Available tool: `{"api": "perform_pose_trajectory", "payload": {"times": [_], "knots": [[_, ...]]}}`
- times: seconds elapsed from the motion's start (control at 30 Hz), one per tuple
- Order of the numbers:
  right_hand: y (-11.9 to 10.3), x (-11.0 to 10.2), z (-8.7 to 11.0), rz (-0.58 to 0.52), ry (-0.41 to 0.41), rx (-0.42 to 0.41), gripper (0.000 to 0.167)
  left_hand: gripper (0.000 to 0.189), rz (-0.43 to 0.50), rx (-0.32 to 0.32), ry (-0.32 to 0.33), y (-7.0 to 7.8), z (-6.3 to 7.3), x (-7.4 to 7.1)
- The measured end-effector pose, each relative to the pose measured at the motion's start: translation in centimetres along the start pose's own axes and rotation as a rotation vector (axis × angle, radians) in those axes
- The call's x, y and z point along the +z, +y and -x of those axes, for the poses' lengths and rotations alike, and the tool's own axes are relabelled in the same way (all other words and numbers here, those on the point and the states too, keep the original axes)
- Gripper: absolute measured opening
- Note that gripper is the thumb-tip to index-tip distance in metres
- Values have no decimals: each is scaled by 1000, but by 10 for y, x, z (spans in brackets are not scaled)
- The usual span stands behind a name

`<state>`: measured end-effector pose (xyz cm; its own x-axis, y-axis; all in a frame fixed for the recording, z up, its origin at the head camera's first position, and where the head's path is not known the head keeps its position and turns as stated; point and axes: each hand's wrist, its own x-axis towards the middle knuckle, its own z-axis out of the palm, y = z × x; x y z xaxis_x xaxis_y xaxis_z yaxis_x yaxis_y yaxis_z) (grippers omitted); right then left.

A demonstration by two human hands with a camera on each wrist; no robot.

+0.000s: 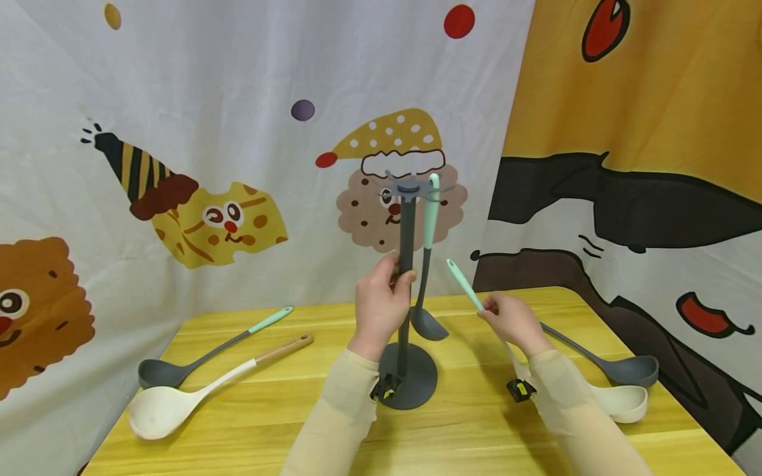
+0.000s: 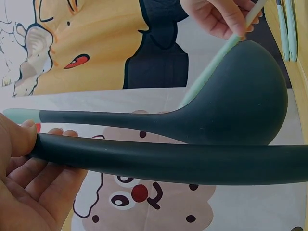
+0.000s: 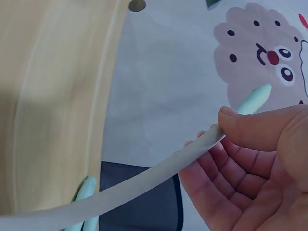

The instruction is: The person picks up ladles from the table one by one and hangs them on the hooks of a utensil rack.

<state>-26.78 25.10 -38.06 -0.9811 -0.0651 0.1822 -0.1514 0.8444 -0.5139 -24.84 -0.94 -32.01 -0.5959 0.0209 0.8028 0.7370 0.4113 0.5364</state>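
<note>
My left hand (image 1: pixel 383 304) grips the pole (image 1: pixel 407 231) of a dark grey utensil stand, thumb on one side and fingers on the other. From the stand's hooked top (image 1: pixel 409 188) hangs a dark ladle (image 1: pixel 430 324) with a mint handle, its bowl close beside the pole. To the right, my right hand (image 1: pixel 512 320) pinches a utensil with a mint handle (image 1: pixel 461 281) and a pale shaft (image 3: pixel 159 175), handle end up and tilted toward the stand. The held utensil's head is hidden in all views.
The stand's round base (image 1: pixel 417 390) rests on the wooden table (image 1: pixel 250 430). A dark ladle (image 1: pixel 163 374) and a white ladle (image 1: pixel 163 411) lie at left. At right lie another dark ladle (image 1: pixel 634 370) and a white-headed utensil (image 1: pixel 628 402), partly behind the right forearm. A printed curtain (image 1: pixel 238 86) hangs behind.
</note>
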Motion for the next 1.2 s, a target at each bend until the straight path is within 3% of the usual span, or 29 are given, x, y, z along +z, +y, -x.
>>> {"api": "perform_pose_trajectory", "payload": {"times": [0.43,1.2], "knots": [[-6,-7,5,-49,138,-66,15,16,-6,-4,-2,0,0,0],[-19,-17,8,-105,196,-84,15,18,-2,-19,-6,0,0,0]]}}
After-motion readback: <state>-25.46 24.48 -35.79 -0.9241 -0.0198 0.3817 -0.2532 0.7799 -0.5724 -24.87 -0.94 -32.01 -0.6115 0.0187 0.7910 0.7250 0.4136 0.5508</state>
